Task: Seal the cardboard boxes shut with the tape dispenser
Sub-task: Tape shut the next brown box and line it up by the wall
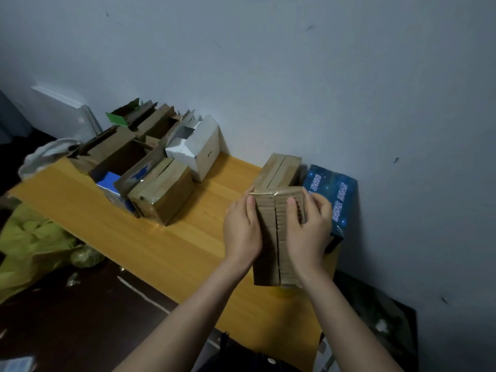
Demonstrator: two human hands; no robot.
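Note:
A brown cardboard box stands near the right end of the yellow wooden table, its two flaps meeting in a seam that faces me. My left hand grips its left side with the thumb pressed on the left flap. On the other side my right hand grips the box, thumb on the right flap. Clear tape crosses the box's top edge. A second brown box sits just behind it. No tape dispenser is in view.
A blue printed box stands right of the held box, against the grey wall. A cluster of brown boxes, open cartons and a white box fills the table's far left. A yellow bag lies on the dark floor.

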